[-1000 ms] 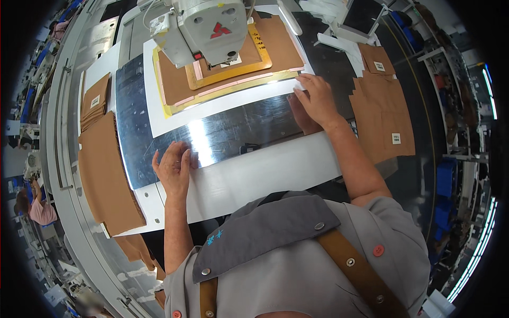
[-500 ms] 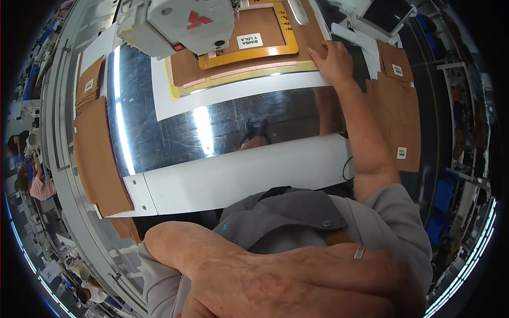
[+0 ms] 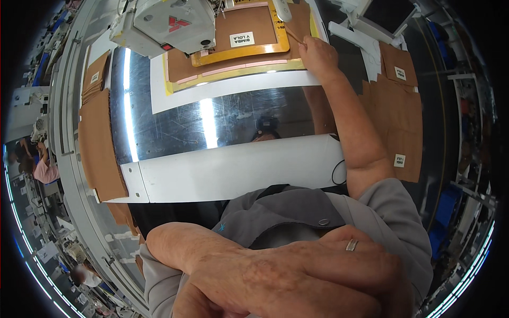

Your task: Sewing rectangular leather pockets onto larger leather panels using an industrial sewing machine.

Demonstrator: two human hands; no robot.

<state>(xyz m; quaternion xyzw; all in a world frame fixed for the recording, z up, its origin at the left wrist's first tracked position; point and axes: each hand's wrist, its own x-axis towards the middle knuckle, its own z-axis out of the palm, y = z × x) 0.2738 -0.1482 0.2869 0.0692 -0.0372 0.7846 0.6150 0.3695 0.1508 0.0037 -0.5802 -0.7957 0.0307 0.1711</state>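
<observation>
My right hand (image 3: 319, 59) reaches far forward to the right part of a brown panel (image 3: 185, 69), its fingers bent together at the surface. A thin brown stick-like thing (image 3: 295, 36) points from its fingertips toward a yellow frame (image 3: 241, 56); its kind is unclear. The yellow frame lies on the panel under a grey sewing machine head (image 3: 169, 24) and surrounds a white label (image 3: 242, 40). Close below the camera, my left hand (image 3: 297, 270) is raised before my chest, wearing a ring, with its fingers curled together. Its fingertips are hidden, and anything in them with them.
A white sheet (image 3: 159, 95) lies under the panel on a shiny metal plate (image 3: 180, 130). Brown pieces are stacked at the left (image 3: 101, 148) and right (image 3: 392, 122). A screen (image 3: 387, 18) stands at the far right. Other people sit at the far left.
My right hand has shifted left and slightly upward over the brown panel, and a thin brown thing now shows at its fingertips. My left hand stays raised, nearly in place.
</observation>
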